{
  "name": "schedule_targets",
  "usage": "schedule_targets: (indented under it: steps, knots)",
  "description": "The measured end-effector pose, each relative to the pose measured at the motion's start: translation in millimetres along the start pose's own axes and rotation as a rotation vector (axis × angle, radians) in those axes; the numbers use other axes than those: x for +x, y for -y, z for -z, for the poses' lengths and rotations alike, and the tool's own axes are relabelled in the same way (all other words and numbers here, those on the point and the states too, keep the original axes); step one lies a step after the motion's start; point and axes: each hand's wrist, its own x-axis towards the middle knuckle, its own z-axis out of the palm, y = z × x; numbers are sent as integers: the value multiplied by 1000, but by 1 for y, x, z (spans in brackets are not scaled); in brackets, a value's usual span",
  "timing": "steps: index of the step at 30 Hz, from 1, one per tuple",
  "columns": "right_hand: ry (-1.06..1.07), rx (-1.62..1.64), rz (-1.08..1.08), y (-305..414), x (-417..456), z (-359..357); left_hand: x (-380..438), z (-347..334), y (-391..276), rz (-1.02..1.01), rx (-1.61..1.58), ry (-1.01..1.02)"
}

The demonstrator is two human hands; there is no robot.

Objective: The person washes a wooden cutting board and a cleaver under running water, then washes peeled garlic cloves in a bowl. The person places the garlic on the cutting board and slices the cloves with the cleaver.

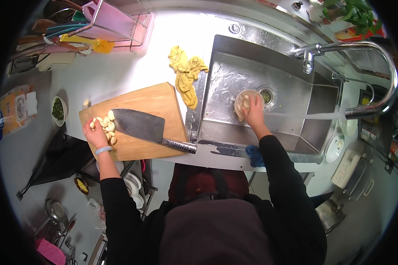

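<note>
On the wooden cutting board (146,96), my left hand (97,135) rests at the edge of a small pile of peeled garlic cloves (111,126). Its fingertips touch cloves; whether they pinch one is not clear. A cleaver (139,124) lies flat beside the pile, its steel handle reaching over the board's right edge. Inside the stainless steel sink (232,69), my right hand (254,111) reaches into a round bowl (247,91) with pale pieces in it, seemingly garlic cloves. The hand covers part of the bowl, so its grip is hard to see.
Water streams from the curved tap (381,56) across the sink. A crumpled yellow cloth (186,76) lies between board and sink. One loose clove (86,102) sits behind the board, near a bowl of chopped greens (63,111). A blue cloth (254,156) hangs at the front edge.
</note>
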Motion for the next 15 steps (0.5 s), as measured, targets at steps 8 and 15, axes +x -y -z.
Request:
schedule_targets:
  steps: [8, 15]
  knots:
    - [1, -279, 139, -2, 2, -39, 9, 17, 2, -60, -38, 15]
    - [266, -248, 129, -25, 15, -41, 12, 26, -2, -128, 28, -29]
